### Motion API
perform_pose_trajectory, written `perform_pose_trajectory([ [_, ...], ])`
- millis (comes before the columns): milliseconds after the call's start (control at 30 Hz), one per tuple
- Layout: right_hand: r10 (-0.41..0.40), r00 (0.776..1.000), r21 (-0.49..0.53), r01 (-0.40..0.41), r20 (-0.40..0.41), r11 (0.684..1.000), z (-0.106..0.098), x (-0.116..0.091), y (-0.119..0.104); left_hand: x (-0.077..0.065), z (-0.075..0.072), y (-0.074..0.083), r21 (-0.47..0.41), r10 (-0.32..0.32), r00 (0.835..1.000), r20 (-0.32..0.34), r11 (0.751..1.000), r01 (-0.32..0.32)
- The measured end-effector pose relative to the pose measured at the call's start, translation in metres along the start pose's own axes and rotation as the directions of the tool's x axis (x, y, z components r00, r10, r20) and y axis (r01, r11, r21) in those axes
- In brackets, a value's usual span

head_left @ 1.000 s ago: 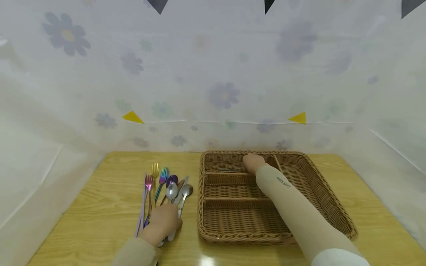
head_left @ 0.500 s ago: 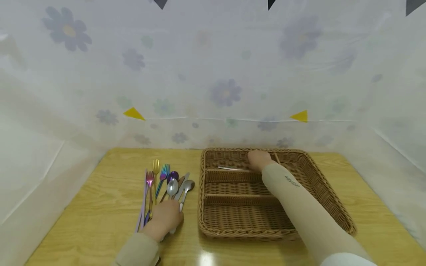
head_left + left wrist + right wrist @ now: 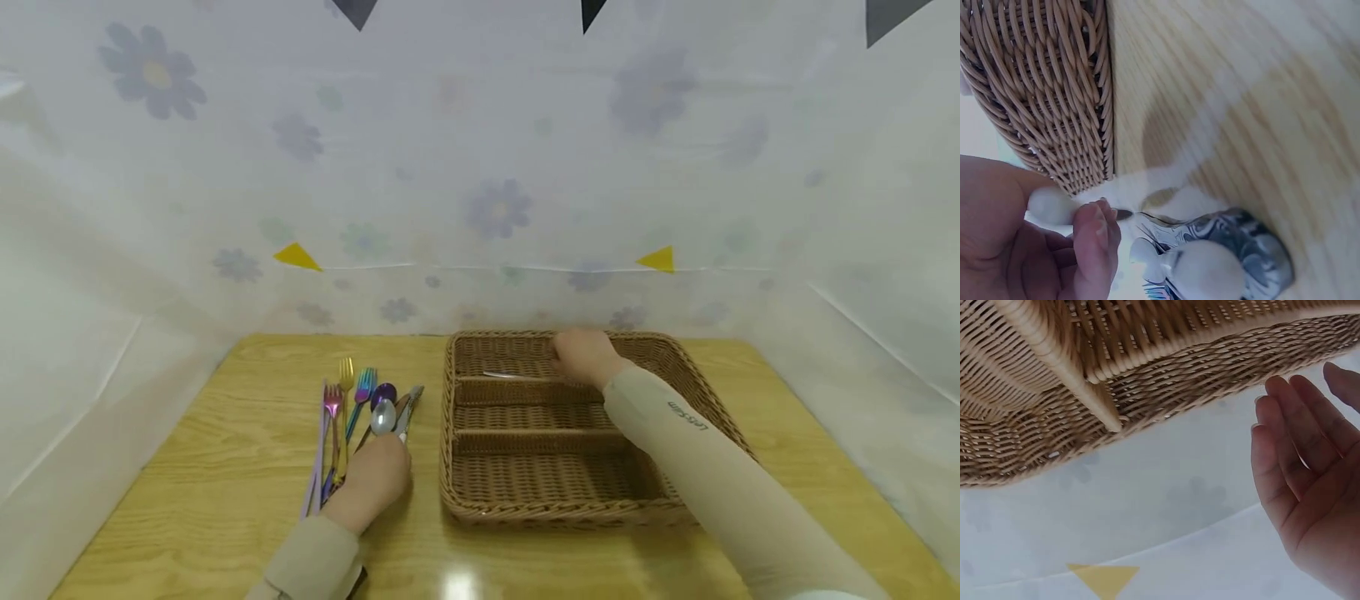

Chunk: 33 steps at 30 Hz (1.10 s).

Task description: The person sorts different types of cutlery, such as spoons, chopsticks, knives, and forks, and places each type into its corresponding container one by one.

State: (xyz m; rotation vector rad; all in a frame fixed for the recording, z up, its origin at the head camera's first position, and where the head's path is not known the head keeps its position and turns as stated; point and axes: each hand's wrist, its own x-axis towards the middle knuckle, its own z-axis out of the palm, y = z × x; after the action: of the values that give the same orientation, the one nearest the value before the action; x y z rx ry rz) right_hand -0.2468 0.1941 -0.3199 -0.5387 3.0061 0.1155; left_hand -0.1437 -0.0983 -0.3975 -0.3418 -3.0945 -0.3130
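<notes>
My left hand (image 3: pixel 375 479) is low over the cutlery at the left. In the left wrist view its thumb and fingers pinch a white-handled spoon (image 3: pixel 1052 206); in the head view the hand hides it. Just beyond this hand lie a silver spoon (image 3: pixel 383 417) and a purple spoon (image 3: pixel 384 395). My right hand (image 3: pixel 587 354) is over the back compartment of the wicker basket (image 3: pixel 517 512). The right wrist view shows its fingers extended and the palm bare. Beside it a slim silver piece of cutlery (image 3: pixel 506 375) lies along the back compartment's divider.
A gold fork (image 3: pixel 346 372), a pink fork (image 3: pixel 333 400) and a rainbow fork (image 3: pixel 365 385) lie on the wooden table (image 3: pixel 202 450). Marbled handles (image 3: pixel 1260 250) are close to the left hand. Flowered white sheeting (image 3: pixel 495 167) encloses the table's back and sides.
The white-handled spoon has left its place at the pile's right, now in my left hand. My right hand has drawn away from the slim silver piece, which lies in the back compartment.
</notes>
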Motion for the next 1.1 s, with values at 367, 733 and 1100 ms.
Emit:
perform_pose_trajectory([
  [367, -0.034, 0.999, -0.017, 0.034, -0.018, 0.999, -0.012, -0.012, -0.009, 0.000, -0.006, -0.007, -0.247, -0.081, 0.996, 0.026, 0.965, 0.085],
  [733, -0.027, 1.000, -0.054, 0.027, -0.002, 0.998, -0.014, -0.019, -0.014, 0.003, -0.016, -0.015, -0.302, -0.131, 0.990, -0.047, 0.947, 0.111],
  [1100, -0.063, 0.998, -0.031, 0.063, -0.015, 0.998, -0.015, -0.023, -0.026, 0.003, -0.023, -0.014, -0.262, -0.154, 0.987, -0.052, 0.955, 0.135],
])
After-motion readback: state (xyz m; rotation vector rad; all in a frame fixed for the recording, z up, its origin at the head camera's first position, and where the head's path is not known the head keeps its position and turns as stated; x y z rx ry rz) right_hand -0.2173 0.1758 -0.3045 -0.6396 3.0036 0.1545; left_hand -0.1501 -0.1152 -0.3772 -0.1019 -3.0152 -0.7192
